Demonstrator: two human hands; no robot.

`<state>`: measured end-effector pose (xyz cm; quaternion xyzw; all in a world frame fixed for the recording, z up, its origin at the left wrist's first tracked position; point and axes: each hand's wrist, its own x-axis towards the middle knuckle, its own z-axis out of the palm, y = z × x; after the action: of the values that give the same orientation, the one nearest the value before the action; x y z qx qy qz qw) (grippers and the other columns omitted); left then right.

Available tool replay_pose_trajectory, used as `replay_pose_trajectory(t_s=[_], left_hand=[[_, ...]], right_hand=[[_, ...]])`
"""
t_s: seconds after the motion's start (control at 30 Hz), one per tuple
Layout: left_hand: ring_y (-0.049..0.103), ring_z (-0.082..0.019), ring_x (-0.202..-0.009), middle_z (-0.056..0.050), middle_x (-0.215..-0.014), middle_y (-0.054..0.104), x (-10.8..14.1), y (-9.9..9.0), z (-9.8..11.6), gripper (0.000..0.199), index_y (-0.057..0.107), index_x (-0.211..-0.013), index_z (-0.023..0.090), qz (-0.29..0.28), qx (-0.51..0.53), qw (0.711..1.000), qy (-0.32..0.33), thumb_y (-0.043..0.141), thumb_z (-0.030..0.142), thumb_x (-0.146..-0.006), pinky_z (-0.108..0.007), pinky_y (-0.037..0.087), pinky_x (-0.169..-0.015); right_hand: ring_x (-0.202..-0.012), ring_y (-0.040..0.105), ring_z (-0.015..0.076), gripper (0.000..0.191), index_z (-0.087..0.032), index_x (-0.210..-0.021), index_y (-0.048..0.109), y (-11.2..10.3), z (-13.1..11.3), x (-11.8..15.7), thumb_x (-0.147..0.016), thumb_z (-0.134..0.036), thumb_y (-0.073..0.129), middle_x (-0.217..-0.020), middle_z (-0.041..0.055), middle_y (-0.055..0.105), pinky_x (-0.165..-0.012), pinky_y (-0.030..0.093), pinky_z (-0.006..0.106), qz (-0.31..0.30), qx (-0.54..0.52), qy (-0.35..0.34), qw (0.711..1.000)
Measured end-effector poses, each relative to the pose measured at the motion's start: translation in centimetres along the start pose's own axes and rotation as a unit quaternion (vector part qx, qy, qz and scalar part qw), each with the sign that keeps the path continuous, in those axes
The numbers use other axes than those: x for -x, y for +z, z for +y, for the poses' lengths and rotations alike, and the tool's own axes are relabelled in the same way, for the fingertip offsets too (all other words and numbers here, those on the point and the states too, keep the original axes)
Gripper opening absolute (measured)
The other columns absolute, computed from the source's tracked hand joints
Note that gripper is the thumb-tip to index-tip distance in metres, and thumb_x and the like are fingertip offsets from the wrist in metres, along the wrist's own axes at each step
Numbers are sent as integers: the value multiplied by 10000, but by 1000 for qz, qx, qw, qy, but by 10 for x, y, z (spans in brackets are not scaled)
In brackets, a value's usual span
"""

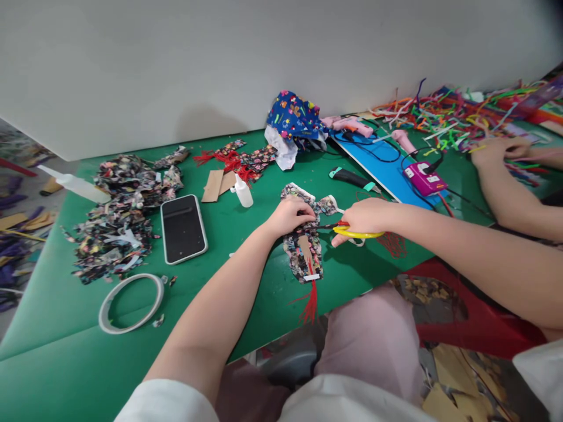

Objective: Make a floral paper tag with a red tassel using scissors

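A floral fabric piece (294,258) lies on the green table (246,281), with a brown strip, a white bit and a red tassel (310,305) at its near end. My left hand (292,215) presses on its upper part, fingers bent together at the cloth. In my right hand (365,217) are scissors with yellow and red handles (352,232); their dark blades point left to the fabric beside my left fingers. Another part of the floral cloth (328,205) spreads toward the upper right, between my hands.
Left are fabric scraps (109,234), a phone (183,228), a tape roll (103,310) and glue bottles (244,193). Behind lie a cutter (352,177), glue guns (352,126) and a purple power box (424,179). Another person's hand (492,155) is near colourful strips (457,111).
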<state>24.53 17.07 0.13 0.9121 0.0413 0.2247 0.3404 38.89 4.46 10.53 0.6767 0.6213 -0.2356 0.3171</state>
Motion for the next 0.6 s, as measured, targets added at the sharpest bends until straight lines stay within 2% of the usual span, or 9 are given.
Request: replay_pose_trajectory(t_s=[0.33,0.6], left_hand=[[587,-142,-739,-18,-747,684,0,0,0,102,683,-742,180,2,14,1000,-7,630,260,-778,-284,410,-768],[581,-138,-728,-18,-738,674,1,-1,1,109,676,-740,174,2,22,1000,-16,621,259,-783,-279,410,-758]], right_hand=[[-707,640,318,813,-156,-772,677,-1,-3,0,-608,-847,280,-738,168,671,-558,422,346,41,14,24,999],[-748,647,324,650,-150,-795,688,4,-4,-1,-728,-695,341,-768,189,680,-575,426,346,68,44,44,996]])
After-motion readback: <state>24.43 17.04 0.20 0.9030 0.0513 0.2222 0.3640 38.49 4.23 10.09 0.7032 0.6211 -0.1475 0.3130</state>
